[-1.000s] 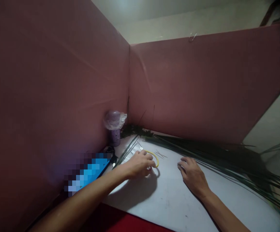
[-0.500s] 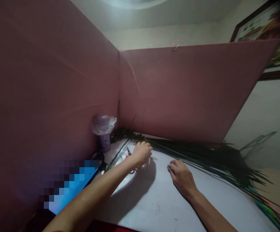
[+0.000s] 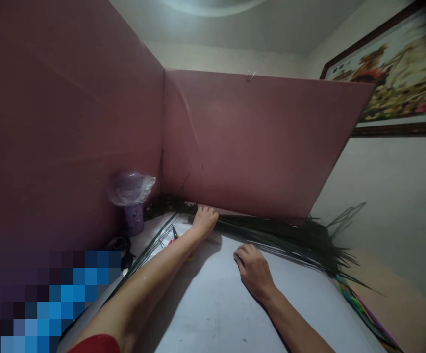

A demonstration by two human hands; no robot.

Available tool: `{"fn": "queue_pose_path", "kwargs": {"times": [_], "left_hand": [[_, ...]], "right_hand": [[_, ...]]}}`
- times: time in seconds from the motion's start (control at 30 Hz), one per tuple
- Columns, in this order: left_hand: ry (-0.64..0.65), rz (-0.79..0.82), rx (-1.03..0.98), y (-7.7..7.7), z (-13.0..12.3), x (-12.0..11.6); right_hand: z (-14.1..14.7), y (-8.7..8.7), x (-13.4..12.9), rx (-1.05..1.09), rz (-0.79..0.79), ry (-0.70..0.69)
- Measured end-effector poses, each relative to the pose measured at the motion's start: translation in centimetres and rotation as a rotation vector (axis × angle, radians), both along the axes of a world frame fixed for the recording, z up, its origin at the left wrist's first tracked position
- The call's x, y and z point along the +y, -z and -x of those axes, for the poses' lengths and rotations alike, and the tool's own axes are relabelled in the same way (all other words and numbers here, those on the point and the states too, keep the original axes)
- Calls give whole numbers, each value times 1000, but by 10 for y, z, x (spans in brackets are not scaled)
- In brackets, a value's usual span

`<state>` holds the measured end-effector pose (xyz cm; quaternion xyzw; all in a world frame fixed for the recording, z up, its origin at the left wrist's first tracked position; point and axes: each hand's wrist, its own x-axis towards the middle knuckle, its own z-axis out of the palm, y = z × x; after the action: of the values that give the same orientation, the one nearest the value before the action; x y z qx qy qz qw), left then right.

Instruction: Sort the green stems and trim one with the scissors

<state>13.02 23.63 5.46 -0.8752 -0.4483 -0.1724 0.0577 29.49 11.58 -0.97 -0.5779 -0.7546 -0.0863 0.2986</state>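
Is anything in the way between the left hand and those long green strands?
No, nothing visible is. The left hand is right at the long green strands, though I can't tell whether it grips any. The purple cup stands off to the left, out of that path.

No legible text in view

No words, brands or numbers can be read. Small dark marks are seen near the upper left of the framed picture (image 3: 396,83), but they are too small to be made out. Dark marks are also borne by the purple cup (image 3: 135,220), where no lettering can be distinguished. The blue patch (image 3: 54,309) at lower left is blurred into blocks.
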Motion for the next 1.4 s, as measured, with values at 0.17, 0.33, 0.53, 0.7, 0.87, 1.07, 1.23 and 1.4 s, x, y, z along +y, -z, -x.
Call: {"fn": "queue_pose_path", "kwargs": {"times": [0.17, 0.33, 0.53, 0.7, 0.87, 1.07, 1.23, 1.4], "left_hand": [[-66, 75, -122, -14, 0, -13], [-135, 183, -354, -26, 0, -35], [-130, 482, -736, -14, -3, -61], [-65, 809, -1047, -5, -6, -89], [19, 1024, -1256, 8, 0, -112], [122, 1108, -1415, 46, 8, -117], [228, 1176, -1583, 57, 10, -122], [282, 1237, -1635, 56, 12, -127]], "right_hand": [[1, 0, 0, 144, 32, -36], [0, 0, 2, 429, 58, -56], [-3, -11, 13, 1008, 217, -93], [4, -25, 1, 1473, 271, -121], [13, -20, -29, 1761, 183, -106], [30, -21, -54, 1821, 74, -110], [37, -26, -57, 1673, -8, -139], [32, -24, -53, 1593, -27, -167]]}}
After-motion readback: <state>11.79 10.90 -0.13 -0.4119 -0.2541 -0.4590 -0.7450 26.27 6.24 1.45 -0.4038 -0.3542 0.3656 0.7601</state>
